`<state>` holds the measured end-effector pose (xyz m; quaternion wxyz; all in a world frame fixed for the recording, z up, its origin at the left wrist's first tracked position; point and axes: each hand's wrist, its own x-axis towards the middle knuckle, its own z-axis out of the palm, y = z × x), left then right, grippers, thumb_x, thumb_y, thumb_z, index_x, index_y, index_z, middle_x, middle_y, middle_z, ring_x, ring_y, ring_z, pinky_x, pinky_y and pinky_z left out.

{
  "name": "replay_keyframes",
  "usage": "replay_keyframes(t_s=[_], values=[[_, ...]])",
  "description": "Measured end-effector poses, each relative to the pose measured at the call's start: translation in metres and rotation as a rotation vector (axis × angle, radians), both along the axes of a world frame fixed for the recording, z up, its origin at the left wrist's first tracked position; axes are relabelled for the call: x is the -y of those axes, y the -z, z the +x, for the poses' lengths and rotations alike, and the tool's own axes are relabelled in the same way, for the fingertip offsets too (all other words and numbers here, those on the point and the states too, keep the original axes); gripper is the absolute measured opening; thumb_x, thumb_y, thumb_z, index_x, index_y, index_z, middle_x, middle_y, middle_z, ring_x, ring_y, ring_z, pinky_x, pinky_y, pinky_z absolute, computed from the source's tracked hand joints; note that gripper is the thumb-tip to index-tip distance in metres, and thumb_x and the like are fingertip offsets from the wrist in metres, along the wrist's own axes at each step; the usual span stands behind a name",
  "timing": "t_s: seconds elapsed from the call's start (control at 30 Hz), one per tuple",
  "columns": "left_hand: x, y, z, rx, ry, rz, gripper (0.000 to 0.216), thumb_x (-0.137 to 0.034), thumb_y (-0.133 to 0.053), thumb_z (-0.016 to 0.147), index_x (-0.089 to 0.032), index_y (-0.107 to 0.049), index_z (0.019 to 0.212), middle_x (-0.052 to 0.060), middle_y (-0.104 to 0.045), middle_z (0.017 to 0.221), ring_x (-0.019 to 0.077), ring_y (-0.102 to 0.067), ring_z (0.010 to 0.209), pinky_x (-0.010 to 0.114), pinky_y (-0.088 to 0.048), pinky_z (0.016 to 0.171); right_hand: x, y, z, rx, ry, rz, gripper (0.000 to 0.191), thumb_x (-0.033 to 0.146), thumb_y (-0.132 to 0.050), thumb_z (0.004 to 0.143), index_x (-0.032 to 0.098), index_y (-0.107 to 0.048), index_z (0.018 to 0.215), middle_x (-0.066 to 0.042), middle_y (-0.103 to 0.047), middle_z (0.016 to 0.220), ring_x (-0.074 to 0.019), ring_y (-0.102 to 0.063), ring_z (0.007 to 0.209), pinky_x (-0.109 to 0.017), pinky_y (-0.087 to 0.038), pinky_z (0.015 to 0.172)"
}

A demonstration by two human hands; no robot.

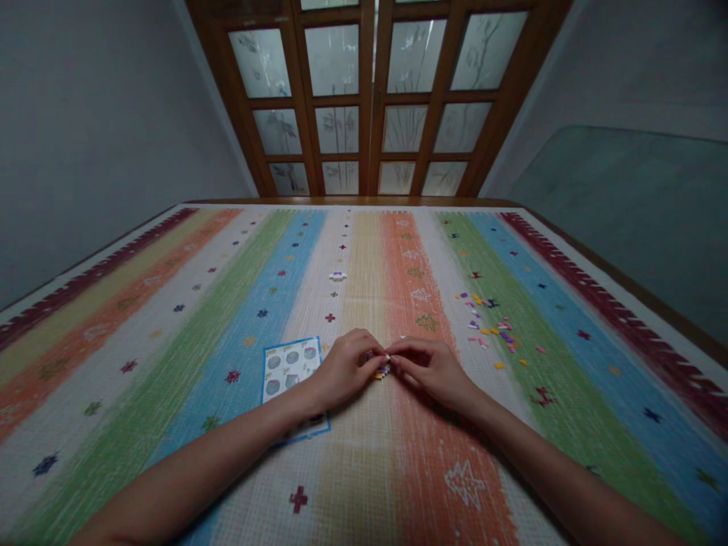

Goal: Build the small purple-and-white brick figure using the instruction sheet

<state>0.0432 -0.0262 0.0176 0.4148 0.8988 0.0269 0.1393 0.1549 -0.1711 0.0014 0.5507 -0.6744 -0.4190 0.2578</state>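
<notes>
My left hand (344,369) and my right hand (435,368) meet fingertip to fingertip at the middle of a striped cloth (364,470). Both are closed in a pinch on a small cluster of coloured pieces (382,371) held between them, just above the cloth. A blue-bordered printed card (289,367) lies flat under my left wrist, partly hidden by the forearm. Several loose small coloured pieces (494,327) lie scattered to the right of my right hand.
A small white piece (337,276) lies farther back on the cloth. The cloth covers a wooden table (654,303). A wooden glass-paned door (372,98) stands behind it, with grey walls on both sides.
</notes>
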Motion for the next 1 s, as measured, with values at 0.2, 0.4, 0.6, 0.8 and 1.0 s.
replay_keyframes(t_s=[0.2, 0.4, 0.6, 0.8, 1.0], values=[[0.000, 0.002, 0.000, -0.002, 0.003, 0.001, 0.010, -0.017, -0.059, 0.082, -0.017, -0.065, 0.075, 0.004, -0.062, 0.075, 0.0155, -0.056, 0.074, 0.029, -0.045, 0.069, 0.001, 0.003, 0.000, 0.011, -0.005, 0.000, 0.014, 0.030, -0.064, 0.076, 0.019, -0.071, 0.081, -0.005, -0.071, 0.080, -0.0163, -0.064, 0.074, -0.031, -0.051, 0.071], [-0.009, 0.000, -0.002, -0.012, 0.011, 0.034, 0.006, -0.021, -0.062, 0.081, -0.016, -0.065, 0.083, 0.005, -0.062, 0.083, 0.0172, -0.057, 0.081, 0.030, -0.045, 0.073, 0.004, 0.008, 0.000, 0.117, 0.039, -0.008, 0.013, 0.028, -0.060, 0.081, 0.020, -0.071, 0.080, -0.005, -0.071, 0.079, -0.0170, -0.064, 0.074, -0.031, -0.050, 0.071], [-0.018, 0.006, -0.008, -0.075, 0.026, 0.087, 0.029, -0.032, -0.071, 0.074, -0.017, -0.063, 0.098, 0.008, -0.061, 0.097, 0.0205, -0.056, 0.089, 0.034, -0.046, 0.078, 0.004, 0.009, -0.001, 0.218, 0.080, 0.020, 0.010, 0.027, -0.061, 0.081, 0.020, -0.069, 0.077, -0.004, -0.069, 0.077, -0.0177, -0.062, 0.075, -0.033, -0.048, 0.071], [-0.016, 0.010, -0.009, -0.103, 0.031, 0.080, 0.022, -0.031, -0.069, 0.076, -0.017, -0.064, 0.092, 0.007, -0.063, 0.091, 0.0191, -0.056, 0.084, 0.032, -0.045, 0.074, 0.001, 0.012, -0.003, 0.247, 0.110, 0.014, 0.011, 0.028, -0.063, 0.080, 0.020, -0.068, 0.073, -0.004, -0.064, 0.075, -0.0174, -0.059, 0.073, -0.032, -0.047, 0.067], [-0.015, 0.008, -0.009, -0.094, 0.026, 0.084, 0.021, -0.029, -0.070, 0.076, -0.016, -0.064, 0.091, 0.006, -0.062, 0.088, 0.0183, -0.055, 0.081, 0.031, -0.045, 0.072, -0.001, 0.013, -0.006, 0.236, 0.117, -0.010, 0.010, 0.024, -0.062, 0.078, 0.019, -0.066, 0.070, -0.003, -0.062, 0.071, -0.0164, -0.056, 0.069, -0.031, -0.045, 0.065]])
